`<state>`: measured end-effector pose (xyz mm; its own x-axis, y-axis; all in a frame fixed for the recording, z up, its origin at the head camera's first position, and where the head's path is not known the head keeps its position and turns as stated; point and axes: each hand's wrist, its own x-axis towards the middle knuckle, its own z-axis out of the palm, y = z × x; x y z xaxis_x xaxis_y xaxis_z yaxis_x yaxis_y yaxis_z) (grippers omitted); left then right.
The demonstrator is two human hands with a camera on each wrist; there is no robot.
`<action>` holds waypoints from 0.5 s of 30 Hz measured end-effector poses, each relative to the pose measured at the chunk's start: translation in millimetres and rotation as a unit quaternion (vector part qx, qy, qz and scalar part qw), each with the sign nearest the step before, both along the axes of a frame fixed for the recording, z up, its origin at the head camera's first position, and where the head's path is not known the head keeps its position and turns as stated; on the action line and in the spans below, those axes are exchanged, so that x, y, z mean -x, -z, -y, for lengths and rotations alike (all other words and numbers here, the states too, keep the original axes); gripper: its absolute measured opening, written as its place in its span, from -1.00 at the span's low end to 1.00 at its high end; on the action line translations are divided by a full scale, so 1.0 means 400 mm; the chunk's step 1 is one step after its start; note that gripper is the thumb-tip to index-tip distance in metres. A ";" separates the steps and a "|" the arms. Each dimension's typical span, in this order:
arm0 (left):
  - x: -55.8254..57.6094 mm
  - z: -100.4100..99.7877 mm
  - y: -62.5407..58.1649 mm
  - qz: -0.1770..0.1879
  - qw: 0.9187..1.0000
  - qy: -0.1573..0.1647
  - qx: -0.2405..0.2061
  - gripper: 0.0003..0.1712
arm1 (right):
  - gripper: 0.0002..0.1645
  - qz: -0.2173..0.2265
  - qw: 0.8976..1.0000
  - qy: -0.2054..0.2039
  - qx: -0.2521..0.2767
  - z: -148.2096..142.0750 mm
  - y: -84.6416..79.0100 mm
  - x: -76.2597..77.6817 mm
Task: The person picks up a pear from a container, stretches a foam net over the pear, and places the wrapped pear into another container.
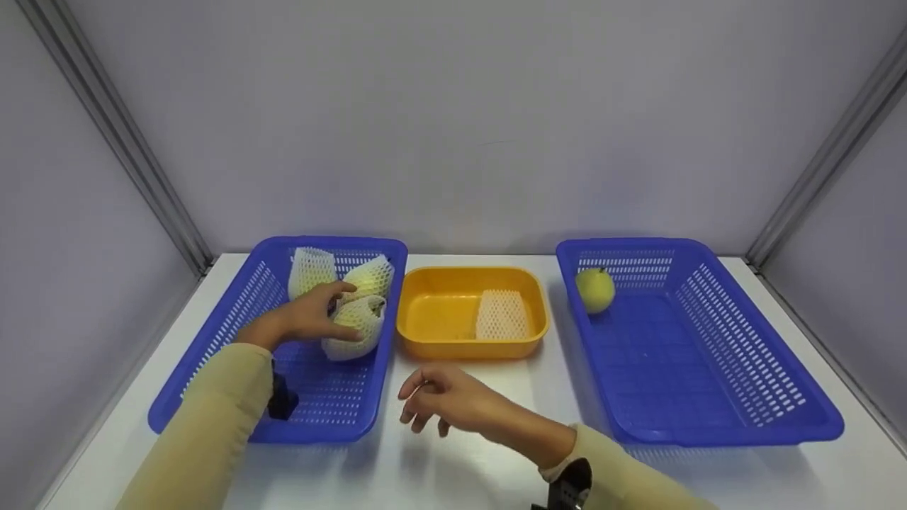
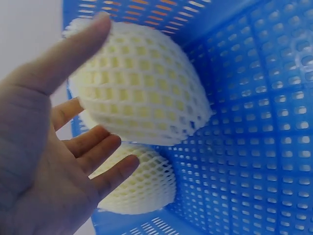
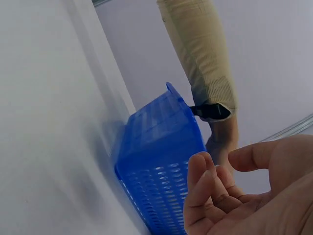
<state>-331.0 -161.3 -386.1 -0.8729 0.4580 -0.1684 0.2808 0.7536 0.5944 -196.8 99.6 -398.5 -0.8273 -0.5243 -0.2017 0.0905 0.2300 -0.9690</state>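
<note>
My left hand is over the left blue basket, thumb and fingers spread around the nearest pear, which wears a white foam net. In the left wrist view the thumb lies along that netted pear and the fingertips are right at its side, not closed round it. Two more netted pears, one at back right and one at back left, lie behind it. My right hand hovers over the white table in front of the orange tub, fingers loosely curled, holding nothing.
Between the baskets stands the orange tub, with a flat foam net inside. The right blue basket holds one bare yellow-green pear against its left wall. Grey panels enclose the table at the back and sides.
</note>
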 end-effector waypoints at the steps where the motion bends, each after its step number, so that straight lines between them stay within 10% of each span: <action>1: -0.003 0.003 -0.008 -0.011 1.000 -0.001 -0.004 -0.01 | -0.79 -0.004 1.000 0.002 0.001 -0.012 -0.011 0.006; 15: -0.048 0.031 -0.109 -0.198 0.971 -0.113 -0.065 -0.53 | -0.77 -0.151 0.982 0.090 0.066 -0.222 -0.201 0.112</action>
<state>-311.8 -173.7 -342.4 -0.9381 0.2415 0.2484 0.3430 0.7481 0.5681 -241.5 188.5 -318.3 -0.9204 -0.3701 0.1263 -0.1774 0.1073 -0.9783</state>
